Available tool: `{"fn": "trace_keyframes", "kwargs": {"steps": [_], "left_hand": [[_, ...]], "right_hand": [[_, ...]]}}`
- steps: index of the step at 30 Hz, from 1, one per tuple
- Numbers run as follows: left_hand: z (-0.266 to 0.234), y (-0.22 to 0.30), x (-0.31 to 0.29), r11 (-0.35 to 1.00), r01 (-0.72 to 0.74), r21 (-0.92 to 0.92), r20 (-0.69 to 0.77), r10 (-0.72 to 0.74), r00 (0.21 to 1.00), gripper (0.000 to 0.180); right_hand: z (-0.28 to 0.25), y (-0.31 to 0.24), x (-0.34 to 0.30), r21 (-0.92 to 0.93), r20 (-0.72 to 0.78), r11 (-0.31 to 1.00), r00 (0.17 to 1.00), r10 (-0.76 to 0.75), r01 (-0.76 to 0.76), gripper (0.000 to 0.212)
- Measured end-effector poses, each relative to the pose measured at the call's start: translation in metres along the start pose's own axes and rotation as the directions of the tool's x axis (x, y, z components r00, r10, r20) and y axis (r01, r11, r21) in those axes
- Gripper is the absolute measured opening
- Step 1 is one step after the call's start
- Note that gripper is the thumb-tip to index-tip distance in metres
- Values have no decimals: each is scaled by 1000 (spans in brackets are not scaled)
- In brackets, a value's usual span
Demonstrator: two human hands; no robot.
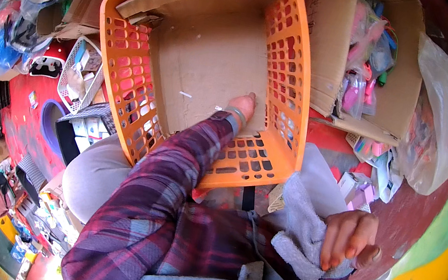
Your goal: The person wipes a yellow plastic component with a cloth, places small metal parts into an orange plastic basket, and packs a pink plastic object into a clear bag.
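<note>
the orange basket (288, 92) sat tipped on the person's lap, with a flat brown cardboard sheet (212, 64) inside it. the left hand (244, 106) reached into the basket and pressed on the cardboard, fingers mostly hidden. the right hand (351, 238) was closed around a grey cloth (303, 231) below the basket. a cardboard box (398, 84) of colourful things stood just beside it.

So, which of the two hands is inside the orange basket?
The left hand; it reaches into the orange basket, touching its cardboard liner. The right hand holds a grey cloth outside.
</note>
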State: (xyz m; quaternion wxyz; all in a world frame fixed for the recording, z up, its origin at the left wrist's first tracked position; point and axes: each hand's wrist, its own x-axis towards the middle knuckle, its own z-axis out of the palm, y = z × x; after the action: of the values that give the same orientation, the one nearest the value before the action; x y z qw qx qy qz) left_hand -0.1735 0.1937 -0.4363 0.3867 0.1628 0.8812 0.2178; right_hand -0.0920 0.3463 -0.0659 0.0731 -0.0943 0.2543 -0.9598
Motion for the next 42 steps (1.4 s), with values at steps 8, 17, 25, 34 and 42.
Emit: {"fn": "trace_keyframes", "kwargs": {"steps": [8,17,25,34,42], "left_hand": [[39,-10,-16,995,96,-38,-66,-99,993,21],[-10,-19,-28,980,93,-177,23,-90,996,31],[-4,12,1,999,-32,23,52,31,998,25],[4,32,-1,996,-28,83,-16,29,999,19],[-22,-41,18,920,-14,-391,-154,-50,987,21]], "right_hand": [[-4,-1,0,15,39,999,999,34,-34,30],[9,-4,-6,-42,-140,998,989,45,-51,27],[20,0,-4,-56,-314,997,949,40,-60,27],[15,-4,-6,-69,-250,991,964,93,-114,25],[22,-4,-11,-62,-313,992,946,85,-110,26]]}}
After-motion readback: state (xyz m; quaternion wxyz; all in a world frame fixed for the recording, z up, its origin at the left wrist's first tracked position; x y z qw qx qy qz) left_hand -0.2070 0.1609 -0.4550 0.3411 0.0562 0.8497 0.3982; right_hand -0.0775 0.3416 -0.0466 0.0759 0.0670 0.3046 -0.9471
